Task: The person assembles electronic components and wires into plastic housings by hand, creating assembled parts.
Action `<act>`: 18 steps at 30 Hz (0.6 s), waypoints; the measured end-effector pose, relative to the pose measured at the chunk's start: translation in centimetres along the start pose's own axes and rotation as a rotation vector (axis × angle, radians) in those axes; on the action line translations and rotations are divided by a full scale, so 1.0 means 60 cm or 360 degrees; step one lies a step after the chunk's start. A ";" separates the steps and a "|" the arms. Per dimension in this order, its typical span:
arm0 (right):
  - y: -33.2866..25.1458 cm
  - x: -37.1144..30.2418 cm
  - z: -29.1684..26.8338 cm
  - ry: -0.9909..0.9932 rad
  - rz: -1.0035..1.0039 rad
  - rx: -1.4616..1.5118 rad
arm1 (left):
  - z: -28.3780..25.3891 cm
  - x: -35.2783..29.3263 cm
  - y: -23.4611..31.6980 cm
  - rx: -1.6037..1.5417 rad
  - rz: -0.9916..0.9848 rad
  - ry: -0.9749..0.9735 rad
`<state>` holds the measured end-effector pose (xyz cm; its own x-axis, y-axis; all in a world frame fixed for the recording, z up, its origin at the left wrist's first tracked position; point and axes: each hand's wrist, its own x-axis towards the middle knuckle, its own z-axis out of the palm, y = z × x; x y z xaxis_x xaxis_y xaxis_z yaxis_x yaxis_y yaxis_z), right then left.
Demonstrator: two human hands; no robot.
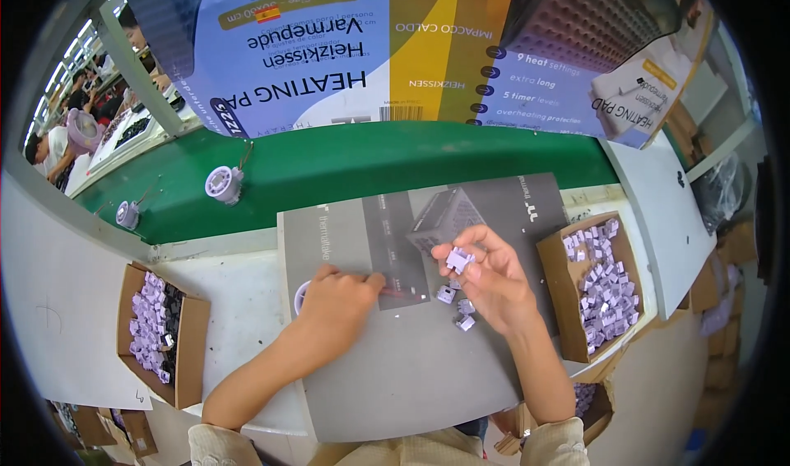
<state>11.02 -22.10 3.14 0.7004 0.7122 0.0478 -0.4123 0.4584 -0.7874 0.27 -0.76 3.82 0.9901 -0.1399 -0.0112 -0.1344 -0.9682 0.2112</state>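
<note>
My right hand (499, 281) is raised over the cardboard sheet, pinching a small lilac plastic clip-like piece (458, 259) between thumb and fingers. Down on the sheet, my left hand (341, 308) has its fingers curled over a round lilac plastic housing (299, 298), mostly hidden under it. Thin red wires (403, 291) run out to the right of that hand. Beneath my right hand several loose lilac pieces (466, 322) lie on the grey printed cardboard sheet (387, 384).
An open carton (193, 343) of lilac and black pieces stands at left, another carton (568, 326) of lilac pieces at right. Two round lilac housings (223, 185) with wires sit on the green belt (329, 166). A large printed cardboard panel (329, 55) rises behind it.
</note>
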 end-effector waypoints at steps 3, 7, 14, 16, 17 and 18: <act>0.004 0.003 -0.012 -0.0044 0.0040 0.0143 | -0.010 0.014 0.005 -0.0233 0.0046 -0.0130; 0.006 0.006 -0.018 0.0048 0.0042 0.0354 | -0.024 0.027 -0.009 -0.0451 0.0370 -0.0039; 0.014 0.010 -0.032 -0.0008 0.0050 0.0509 | -0.044 0.035 -0.031 -0.0933 0.0334 -0.0201; 0.016 0.010 -0.032 -0.0011 0.0059 0.0502 | -0.049 0.038 -0.031 -0.0922 0.0292 -0.0249; 0.014 0.008 -0.026 0.0074 0.0046 0.0474 | -0.047 0.039 -0.032 -0.0928 0.0286 -0.0248; 0.013 0.008 -0.023 0.0158 0.0033 0.0445 | -0.046 0.039 -0.033 -0.0911 0.0318 -0.0199</act>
<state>11.83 -22.16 1.72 0.7380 0.6737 -0.0381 -0.5622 0.5827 -0.5869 2.98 1.39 6.05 0.9312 -0.3636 -0.0245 -0.2393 -0.6607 0.7115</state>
